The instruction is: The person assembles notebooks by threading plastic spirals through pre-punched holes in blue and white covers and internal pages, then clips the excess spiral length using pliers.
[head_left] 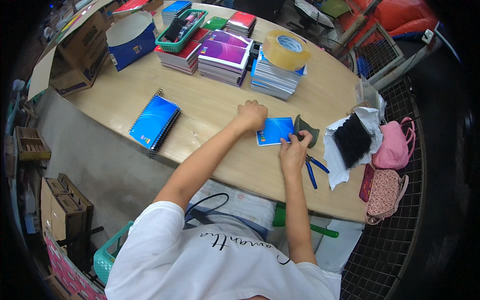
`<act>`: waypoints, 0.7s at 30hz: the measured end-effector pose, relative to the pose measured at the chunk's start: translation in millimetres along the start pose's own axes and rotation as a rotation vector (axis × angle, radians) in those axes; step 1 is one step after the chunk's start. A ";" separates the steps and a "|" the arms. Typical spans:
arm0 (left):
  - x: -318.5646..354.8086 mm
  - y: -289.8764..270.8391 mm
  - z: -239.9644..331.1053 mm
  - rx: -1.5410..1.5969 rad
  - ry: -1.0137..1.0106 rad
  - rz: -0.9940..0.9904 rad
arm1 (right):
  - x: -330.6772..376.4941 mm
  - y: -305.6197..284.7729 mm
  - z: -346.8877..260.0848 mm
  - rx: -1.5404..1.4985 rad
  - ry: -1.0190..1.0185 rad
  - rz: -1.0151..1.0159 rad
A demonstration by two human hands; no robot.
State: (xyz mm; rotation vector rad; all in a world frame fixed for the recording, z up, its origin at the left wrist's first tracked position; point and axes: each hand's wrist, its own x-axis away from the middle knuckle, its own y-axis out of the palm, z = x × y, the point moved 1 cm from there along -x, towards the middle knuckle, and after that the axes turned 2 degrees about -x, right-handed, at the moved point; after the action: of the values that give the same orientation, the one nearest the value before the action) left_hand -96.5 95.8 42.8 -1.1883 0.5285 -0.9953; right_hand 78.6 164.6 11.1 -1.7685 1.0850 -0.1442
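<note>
Along the pale tabletop (pixel 210 100), left to right, are a lettered brown carton (pixel 80 52), label-marked blue spiral notebooks (pixel 155 117) and, higher, a green basket (pixel 173 46) of oddments. Mid-frame, the left hand (pixel 253 114), fingers curled, is at the left end of a labelled blue booklet (pixel 276 129); the right hand (pixel 296 149) touches its right end, fingertips barely parted, either hold unclear, near blue-handled pliers (pixel 311 175) and black coils (pixel 352 141).

From my remote view I make out dark script across the near white shirt (pixel 220 265), bold capitals on the far-left brown carton (pixel 82 50), print on the far tape roll (pixel 280 52), and small coloured label blocks on the left blue notebooks (pixel 156 117) and the right-hand blue booklet (pixel 276 131).
</note>
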 end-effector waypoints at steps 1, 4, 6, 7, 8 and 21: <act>-1.7 4.5 -2.7 0.063 0.023 0.023 | -1.4 -0.4 1.5 0.012 -0.015 0.016; 1.8 16.0 -16.7 0.320 0.106 0.118 | -2.6 -2.6 1.8 -0.079 -0.005 0.007; 22.3 9.5 -15.0 0.593 0.200 0.208 | 2.3 -9.2 -2.0 -0.188 -0.008 0.107; 39.4 5.0 -15.3 0.582 0.304 0.292 | 7.8 -17.4 -7.7 -0.282 0.011 0.182; 57.1 -5.3 -13.3 0.563 0.417 0.384 | 7.4 -26.6 -13.5 -0.378 0.024 0.268; 125.4 53.1 20.8 0.912 0.361 0.634 | 71.3 -5.6 -2.7 -1.268 0.226 0.056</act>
State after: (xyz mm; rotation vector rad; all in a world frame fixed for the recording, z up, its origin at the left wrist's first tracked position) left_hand 1.0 1.5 18.7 -0.0038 0.5825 -0.7422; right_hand 122.5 111.9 -9.4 -2.8621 1.5428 0.5086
